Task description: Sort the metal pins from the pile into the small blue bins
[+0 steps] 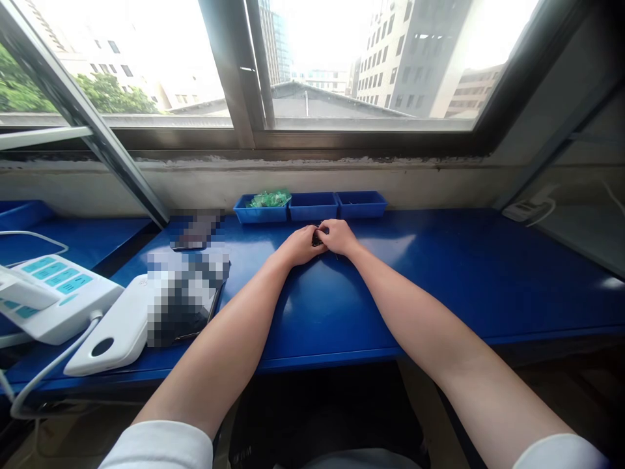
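Both hands meet on the blue counter (pixel 439 273): left hand (pixel 300 246) and right hand (pixel 338 237) grip one small dark part (pixel 317 240).

Three trays in a row at the back of the tabletop (pixel 463 273), under the window: left tray (pixel 260 212) has small parts in it, middle tray (pixel 313 206), right tray (pixel 362 203). Both hands meet just in front of the middle tray, left hand (pixel 300 246) touching right hand (pixel 338 236), small item (pixel 317 239) between them. Power strips (pixel 58 296) far left.
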`<state>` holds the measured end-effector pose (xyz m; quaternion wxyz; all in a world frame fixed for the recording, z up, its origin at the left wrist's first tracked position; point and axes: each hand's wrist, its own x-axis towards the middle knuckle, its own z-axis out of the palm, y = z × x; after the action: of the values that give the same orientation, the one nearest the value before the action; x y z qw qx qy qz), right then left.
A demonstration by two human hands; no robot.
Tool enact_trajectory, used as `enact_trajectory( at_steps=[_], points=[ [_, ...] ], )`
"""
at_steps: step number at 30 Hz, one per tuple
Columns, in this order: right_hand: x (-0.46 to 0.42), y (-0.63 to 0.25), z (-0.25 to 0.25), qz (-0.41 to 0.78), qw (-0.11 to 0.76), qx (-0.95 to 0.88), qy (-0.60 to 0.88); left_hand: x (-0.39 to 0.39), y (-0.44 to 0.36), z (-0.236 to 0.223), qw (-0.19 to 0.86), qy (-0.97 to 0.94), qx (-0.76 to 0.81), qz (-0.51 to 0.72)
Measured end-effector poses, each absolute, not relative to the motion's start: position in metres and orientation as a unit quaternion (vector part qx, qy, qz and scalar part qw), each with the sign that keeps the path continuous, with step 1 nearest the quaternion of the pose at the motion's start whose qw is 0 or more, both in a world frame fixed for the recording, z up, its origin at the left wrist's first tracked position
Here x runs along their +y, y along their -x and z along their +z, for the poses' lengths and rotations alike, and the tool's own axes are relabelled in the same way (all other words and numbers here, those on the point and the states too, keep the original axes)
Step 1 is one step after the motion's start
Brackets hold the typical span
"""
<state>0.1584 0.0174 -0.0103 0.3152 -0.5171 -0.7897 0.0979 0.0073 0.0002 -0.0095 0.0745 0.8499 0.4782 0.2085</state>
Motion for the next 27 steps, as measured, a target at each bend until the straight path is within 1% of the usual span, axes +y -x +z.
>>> enact_trajectory(
  at_steps=[4, 11, 18, 21, 27],
  points=[
    [0.0168, -0.1560, -0.0096, 0.104, 0.316, -0.776, 0.536, -0.0011, -0.0062, -0.0079, 0.080, -0.847, 0.479, 0.215],
    [0.0173, -0.1565, -0.0119, 0.129, 0.352, -0.764, 0.526, 0.0002, -0.0052, -0.0071, 0.099, -0.828, 0.510, 0.209],
    [0.0179, -0.1543, -0.0082, 0.124, 0.350, -0.767, 0.523, 0.0011, -0.0041, -0.0079, 0.110, -0.822, 0.516, 0.216],
    [0.0175, -0.1552, -0.0044, 0.146, 0.359, -0.766, 0.513, 0.0001, -0.0047, -0.0071, 0.117, -0.820, 0.514, 0.222],
    [0.0213, -0.1639, -0.0033, 0.228, 0.409, -0.733, 0.494, -0.0016, -0.0057, -0.0046, 0.115, -0.814, 0.513, 0.247]
  ],
)
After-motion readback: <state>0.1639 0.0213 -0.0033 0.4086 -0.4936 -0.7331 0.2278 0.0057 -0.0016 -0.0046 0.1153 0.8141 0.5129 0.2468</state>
